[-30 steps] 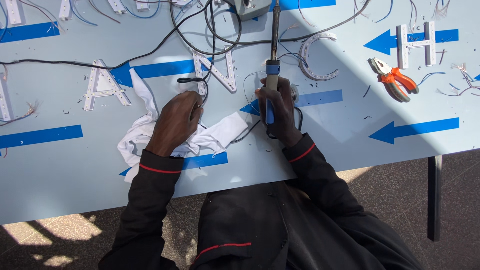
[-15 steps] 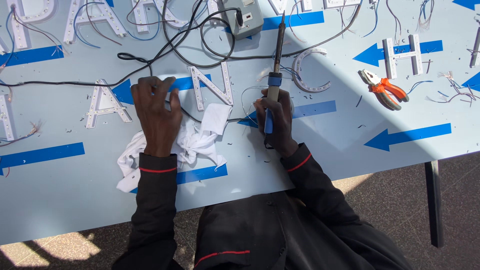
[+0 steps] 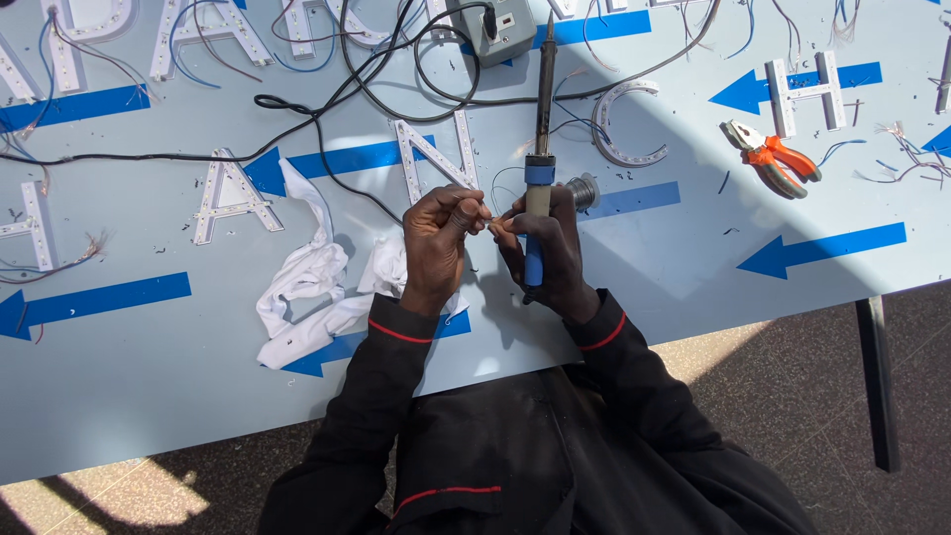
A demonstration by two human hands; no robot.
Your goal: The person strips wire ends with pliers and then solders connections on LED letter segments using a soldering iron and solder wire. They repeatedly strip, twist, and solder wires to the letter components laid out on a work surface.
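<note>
Between hands, thin wire (image 3: 491, 226) pinched by left fingers (image 3: 466, 210); right fingers (image 3: 525, 220) gripping soldering iron (image 3: 540, 149)

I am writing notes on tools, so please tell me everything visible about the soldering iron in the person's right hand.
The soldering iron is long and slim: a blue handle, a blue collar above it, then a dark shaft ending in a narrow tip. It points away from the person, toward the grey box. The right hand wraps its handle, hiding the lower part. It lies over the pale blue table, near the letter N.
</note>
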